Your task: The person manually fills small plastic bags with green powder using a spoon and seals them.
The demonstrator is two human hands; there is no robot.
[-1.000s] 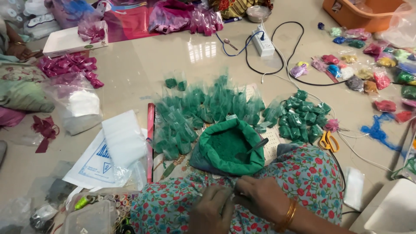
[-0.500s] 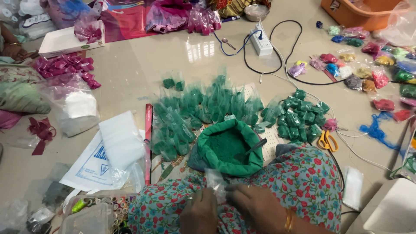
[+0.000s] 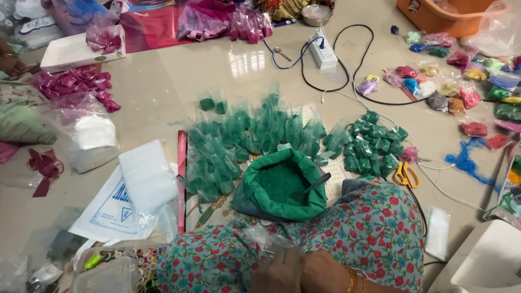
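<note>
Hands low at the bottom edge of the head view, both of them in your lap: your left hand (image 3: 279,271) and your right hand (image 3: 331,274) are pressed close together, pinched on a small clear plastic pouch (image 3: 260,237) that sticks up just above your knuckles, over your flowered garment (image 3: 374,228). How firmly each finger closes you cannot tell from here, since the frame cuts them off. Just ahead of your knees sits the green cloth sack of green powder (image 3: 282,184), mouth rolled open, with a spoon handle (image 3: 317,182) leaning out of its right side. Keep the pouch upright and its mouth pulled wide, I'd say, and hold it near the sack so little powder spills. Beyond the sack, filled green pouches (image 3: 255,127) stand in a loose crowd on the floor, and folded green packets (image 3: 374,144) lie heaped to the right, near yellow-handled scissors (image 3: 404,174). To your left, a stack of empty clear bags (image 3: 144,176) rests on a printed white bag, beside a red stick (image 3: 182,179). Farther off, a white power strip (image 3: 323,51) with its black cable.
</note>
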